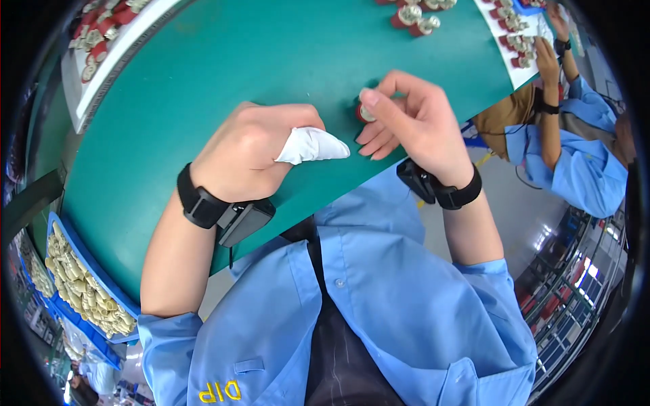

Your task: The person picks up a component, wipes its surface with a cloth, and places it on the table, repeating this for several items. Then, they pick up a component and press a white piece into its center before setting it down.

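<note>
At the near edge of the green tabletop (223,74) our left hand (250,152) is clenched with a white cot (311,144) on its thumb, and our right hand (413,122) pinches a small red and silver part (363,112) against the surface, so we judge it best to keep those fingers low on it and bring the covered thumb in squarely. Farther off, more red and silver parts (413,15) stand by the far edge, a blue bin of pale parts (81,284) hangs at the left edge, and a co-worker's hands (548,57) work white trays (521,47) at the right, none in our way.
</note>
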A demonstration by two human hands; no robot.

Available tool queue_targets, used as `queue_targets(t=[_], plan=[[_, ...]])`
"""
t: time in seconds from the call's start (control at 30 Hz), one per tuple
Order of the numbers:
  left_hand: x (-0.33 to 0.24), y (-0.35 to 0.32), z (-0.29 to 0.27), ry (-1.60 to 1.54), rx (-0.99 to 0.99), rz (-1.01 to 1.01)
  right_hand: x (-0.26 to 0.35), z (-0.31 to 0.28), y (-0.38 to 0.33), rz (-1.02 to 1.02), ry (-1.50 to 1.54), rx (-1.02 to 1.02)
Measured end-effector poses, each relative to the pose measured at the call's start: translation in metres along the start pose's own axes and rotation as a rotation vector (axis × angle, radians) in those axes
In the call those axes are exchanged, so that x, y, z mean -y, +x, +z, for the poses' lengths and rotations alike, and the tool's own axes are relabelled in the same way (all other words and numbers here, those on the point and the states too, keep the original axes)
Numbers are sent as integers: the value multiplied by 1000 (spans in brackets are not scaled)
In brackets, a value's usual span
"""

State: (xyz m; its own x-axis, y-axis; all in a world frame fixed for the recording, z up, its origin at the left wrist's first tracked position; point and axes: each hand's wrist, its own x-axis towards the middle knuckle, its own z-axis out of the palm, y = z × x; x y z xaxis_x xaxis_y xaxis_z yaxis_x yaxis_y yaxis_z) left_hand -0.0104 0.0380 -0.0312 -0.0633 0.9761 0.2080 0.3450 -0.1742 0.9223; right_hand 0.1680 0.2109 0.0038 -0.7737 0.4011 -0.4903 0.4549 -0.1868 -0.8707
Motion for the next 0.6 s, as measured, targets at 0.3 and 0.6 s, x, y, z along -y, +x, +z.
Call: queue_targets(t=[0.3, 0.6], plan=[[-5, -1, 0, 235, 126, 16, -1, 2, 4, -41, -123, 7], [-15, 12, 22, 557, -36, 52, 4, -7, -3, -199, -83, 102]])
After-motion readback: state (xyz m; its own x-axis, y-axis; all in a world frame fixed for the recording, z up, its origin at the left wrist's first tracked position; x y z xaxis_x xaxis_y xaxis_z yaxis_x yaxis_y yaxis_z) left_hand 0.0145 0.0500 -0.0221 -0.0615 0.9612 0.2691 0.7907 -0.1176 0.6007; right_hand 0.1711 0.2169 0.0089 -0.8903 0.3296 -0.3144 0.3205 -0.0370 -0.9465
